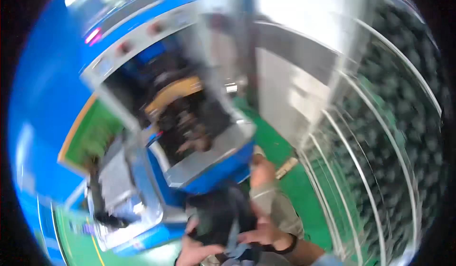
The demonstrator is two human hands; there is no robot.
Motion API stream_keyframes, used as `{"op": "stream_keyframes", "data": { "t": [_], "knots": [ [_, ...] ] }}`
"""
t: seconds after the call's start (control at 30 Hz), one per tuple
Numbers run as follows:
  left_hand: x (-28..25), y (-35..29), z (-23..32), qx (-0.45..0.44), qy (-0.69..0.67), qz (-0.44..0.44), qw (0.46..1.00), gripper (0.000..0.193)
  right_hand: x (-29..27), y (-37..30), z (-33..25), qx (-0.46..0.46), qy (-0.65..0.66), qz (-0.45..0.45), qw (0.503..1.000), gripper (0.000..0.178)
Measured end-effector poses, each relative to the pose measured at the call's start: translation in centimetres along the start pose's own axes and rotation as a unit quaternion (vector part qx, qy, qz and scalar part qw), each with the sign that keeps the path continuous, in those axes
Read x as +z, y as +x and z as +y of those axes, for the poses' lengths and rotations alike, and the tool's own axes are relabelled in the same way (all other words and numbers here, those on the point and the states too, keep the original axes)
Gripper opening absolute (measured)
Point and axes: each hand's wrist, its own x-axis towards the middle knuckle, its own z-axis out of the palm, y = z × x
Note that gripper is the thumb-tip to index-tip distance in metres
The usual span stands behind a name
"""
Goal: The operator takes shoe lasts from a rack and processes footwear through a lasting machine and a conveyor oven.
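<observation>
Low in the middle of the head view, a dark, soft-looking piece (221,216) with a grey-blue strip at its near side is held between my two hands. My left hand (197,251) grips its near left side, the thumb pointing inward. On the opposite side, my right hand (263,232), with a dark band at the wrist, has its fingers closed on the piece. Motion blur hides the piece's exact kind. Just beyond it stands a blue and grey machine (213,156) with a dark, cluttered opening.
A wire rack (351,156) holding many dark pieces fills the right side. Beside my right hand is a blurred skin-toned and beige shape (273,190), perhaps another person's limb. A green board with an orange edge (92,137) stands left, near a grey-topped unit (116,178). The floor (308,209) is green.
</observation>
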Motion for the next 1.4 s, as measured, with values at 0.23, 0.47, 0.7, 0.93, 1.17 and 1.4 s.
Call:
{"op": "stream_keyframes", "data": {
  "t": [0.23,0.47,0.7,0.93,1.17,1.4],
  "knots": [
    [-2.8,2.7,-5.0,-0.044,0.245,-0.119,0.961,0.05,-9.7,-1.8,2.8,0.285,-0.002,0.11,0.952,0.071],
    [-0.4,4.9,-2.4,0.204,0.238,-0.099,0.944,0.012,-7.4,6.4,-4.5,0.171,-0.042,0.176,0.969,0.064],
    [-2.1,9.1,2.1,0.003,-0.099,0.0,0.995,0.018,6.7,18.7,-14.3,-0.131,-0.514,0.049,0.847,0.087],
    [-3.9,15.5,2.5,-0.009,-0.271,-0.023,0.962,0.022,10.2,27.9,-15.8,-0.044,-0.664,0.057,0.744,0.086],
    [-5.6,17.7,1.8,-0.044,-0.447,-0.027,0.893,0.024,9.7,31.9,-13.6,0.013,-0.88,0.003,0.475,0.091],
    [-6.6,18.6,0.2,-0.054,-0.39,0.02,0.919,0.021,7.1,33.0,-12.8,-0.109,-0.853,-0.014,0.51,0.093]
  ]
}}
